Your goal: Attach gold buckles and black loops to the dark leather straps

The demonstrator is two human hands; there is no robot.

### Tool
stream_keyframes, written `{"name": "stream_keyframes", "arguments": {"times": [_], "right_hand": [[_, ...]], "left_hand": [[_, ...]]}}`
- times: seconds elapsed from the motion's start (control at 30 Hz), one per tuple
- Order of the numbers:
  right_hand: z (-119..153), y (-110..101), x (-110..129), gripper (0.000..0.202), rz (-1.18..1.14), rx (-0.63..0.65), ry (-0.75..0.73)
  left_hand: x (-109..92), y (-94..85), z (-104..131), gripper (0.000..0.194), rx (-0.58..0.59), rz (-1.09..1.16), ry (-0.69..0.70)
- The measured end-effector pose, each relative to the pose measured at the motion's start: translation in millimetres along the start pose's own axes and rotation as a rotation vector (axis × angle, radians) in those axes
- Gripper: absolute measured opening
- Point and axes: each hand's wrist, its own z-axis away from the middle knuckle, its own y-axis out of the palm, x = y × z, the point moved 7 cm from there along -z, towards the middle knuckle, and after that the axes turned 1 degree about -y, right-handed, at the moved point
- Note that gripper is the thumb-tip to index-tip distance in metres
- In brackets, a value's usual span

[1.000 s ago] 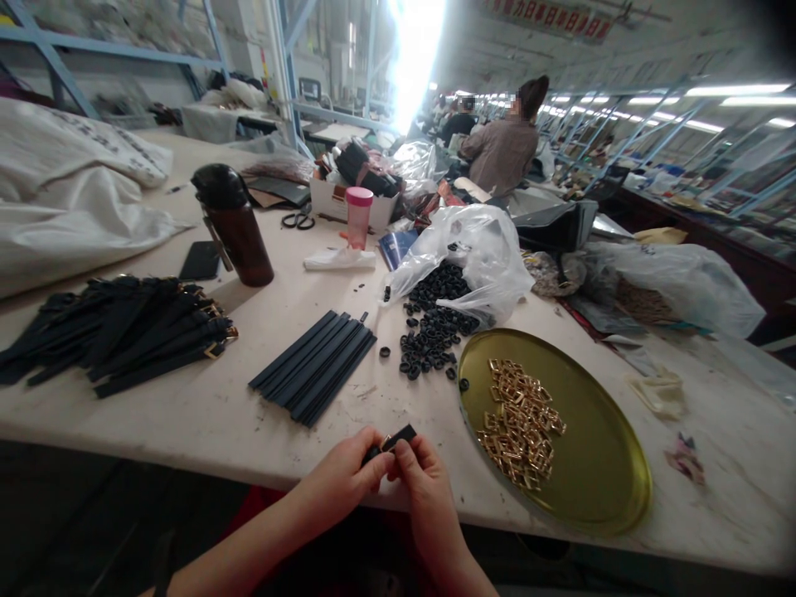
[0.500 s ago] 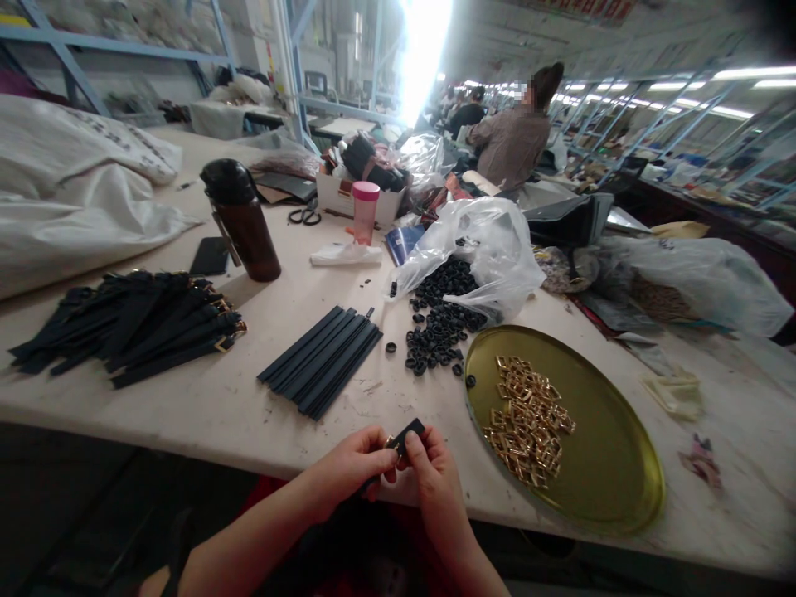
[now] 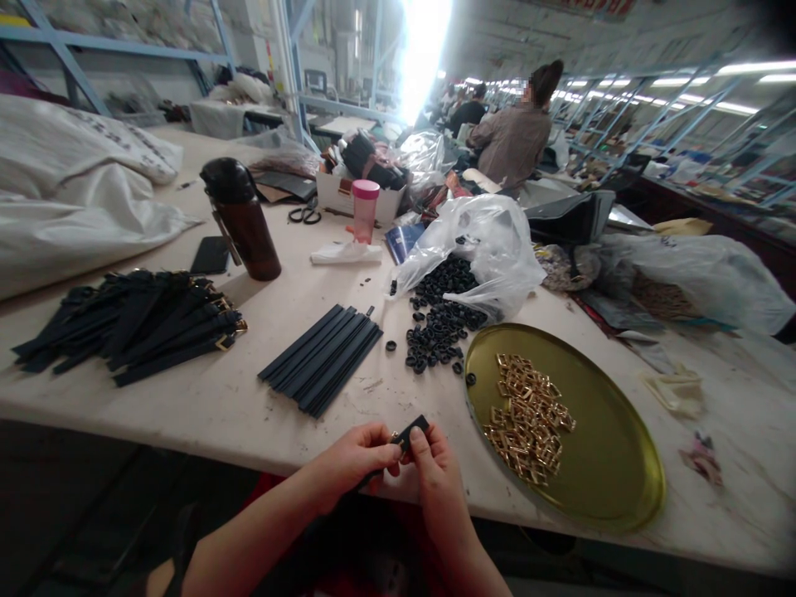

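Holds a dark strap (image 3: 416, 426) just above the near edge of the bench (image 3: 205, 414), straight in front of the body, presumably for a close view and little arm travel. Pinches it near the squared end between thumb and fingers of the right hand (image 3: 440, 464), apparently to steady it; grips farther along with thumb and fingers of the left hand (image 3: 364, 449), close beside a gold fitting (image 3: 395, 436), perhaps to stop any slipping there. Cannot tell the exact join of fitting and strap: too small. Cannot tell the set of the lower fingers either, tucked from view. Has flat strips (image 3: 320, 361) ahead and to the left, laid side by side in one direction, likely for lifting singly. Farther left, a fanned heap of buckled straps (image 3: 137, 323), set well apart, probably against mixing with the bare strips. On the right, a round tray (image 3: 613, 452) carrying loose buckles (image 3: 528, 419), its rim seemingly useful against scatter. Beyond the hands, black loops (image 3: 435, 336) spilling from a clear bag (image 3: 497, 240), probably for easy picking. Behind the strips, bottle (image 3: 242, 220), phone (image 3: 210, 255), cup (image 3: 364, 214) and scissors (image 3: 304, 215), perhaps parked there for elbow room.
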Motion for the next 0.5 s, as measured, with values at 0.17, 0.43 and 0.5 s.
{"name": "stream_keyframes", "arguments": {"times": [0.17,0.43,0.5], "right_hand": [[12,-8,28,0.016,0.264,-0.052,-0.35],[2,-3,4,0.025,-0.024,-0.014,-0.033],[4,-6,11,0.023,0.12,-0.035,-0.156]], "left_hand": [[-7,0.6,2,0.022,-0.027,-0.108,0.07],[-5,4.8,-1,0.02,0.004,-0.11,0.063],[-5,3.0,-1,0.02,-0.006,-0.096,0.047]]}}
